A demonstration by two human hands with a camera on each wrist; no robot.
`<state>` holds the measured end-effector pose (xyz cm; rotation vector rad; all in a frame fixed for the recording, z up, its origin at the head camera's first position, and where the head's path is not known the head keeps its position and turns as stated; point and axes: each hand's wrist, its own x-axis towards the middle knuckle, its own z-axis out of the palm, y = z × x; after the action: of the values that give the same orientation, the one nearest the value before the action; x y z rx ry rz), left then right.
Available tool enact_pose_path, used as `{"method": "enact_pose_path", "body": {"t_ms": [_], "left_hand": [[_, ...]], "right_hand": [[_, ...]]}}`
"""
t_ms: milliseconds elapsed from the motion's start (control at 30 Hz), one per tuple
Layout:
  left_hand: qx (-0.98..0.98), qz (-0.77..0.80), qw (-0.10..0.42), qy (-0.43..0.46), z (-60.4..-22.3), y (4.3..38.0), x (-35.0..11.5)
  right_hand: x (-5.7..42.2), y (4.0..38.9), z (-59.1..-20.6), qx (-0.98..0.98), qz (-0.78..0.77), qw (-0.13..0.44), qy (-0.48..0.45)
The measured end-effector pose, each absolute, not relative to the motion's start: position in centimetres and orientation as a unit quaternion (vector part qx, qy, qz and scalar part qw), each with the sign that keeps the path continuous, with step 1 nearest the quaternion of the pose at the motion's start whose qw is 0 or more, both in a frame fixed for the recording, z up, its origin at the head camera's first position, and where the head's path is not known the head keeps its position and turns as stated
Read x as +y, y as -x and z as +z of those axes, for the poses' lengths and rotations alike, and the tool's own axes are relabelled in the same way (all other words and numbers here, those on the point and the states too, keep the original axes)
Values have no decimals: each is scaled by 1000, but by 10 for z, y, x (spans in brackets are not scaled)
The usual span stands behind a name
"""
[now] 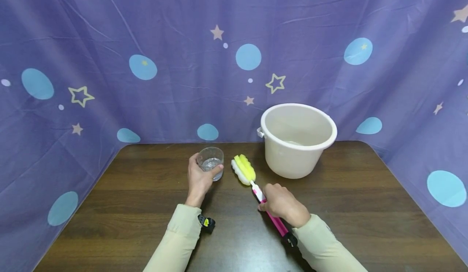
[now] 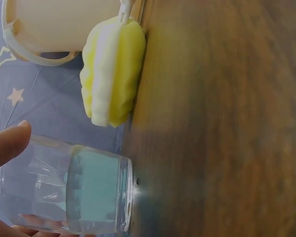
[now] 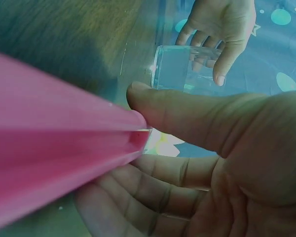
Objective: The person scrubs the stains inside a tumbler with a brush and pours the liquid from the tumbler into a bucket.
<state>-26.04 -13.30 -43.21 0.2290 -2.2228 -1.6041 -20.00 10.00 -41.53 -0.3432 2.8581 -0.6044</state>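
Holding the clear glass (image 1: 213, 165), your left grip (image 1: 198, 179) is curled around its side, the thumb along the near right wall and the fingers behind; the glass stands upright at the tabletop (image 1: 146, 211), with what looks like clear liquid in its lower part. Your right grip (image 1: 283, 203) is closed around the pink handle of the brush (image 1: 258, 192), thumb on one side and curled fingers on the other. The brush slants away from you toward the left, its yellow and white sponge head (image 1: 244, 169) just right of the glass and apart from it; you cannot tell whether that head touches the wood. Both your forearms reach in from the near edge in pale sleeves (image 1: 183, 227), the right hand's back facing up. The white bucket (image 1: 290, 162) stands beyond the right hand. On your left wrist, a black strap (image 1: 207, 224) carries a yellow mark too small to read.
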Motion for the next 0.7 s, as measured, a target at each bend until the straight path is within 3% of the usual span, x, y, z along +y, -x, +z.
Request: {"method": "enact_pose_path", "body": {"t_ms": [367, 700], "left_hand": [[-794, -571, 190, -84, -433, 260, -133], [-789, -578, 194, -82, -432, 261, -132]], "right_hand": [[106, 205, -413, 968, -202, 108, 99], [111, 208, -413, 974, -193, 48, 107]]}}
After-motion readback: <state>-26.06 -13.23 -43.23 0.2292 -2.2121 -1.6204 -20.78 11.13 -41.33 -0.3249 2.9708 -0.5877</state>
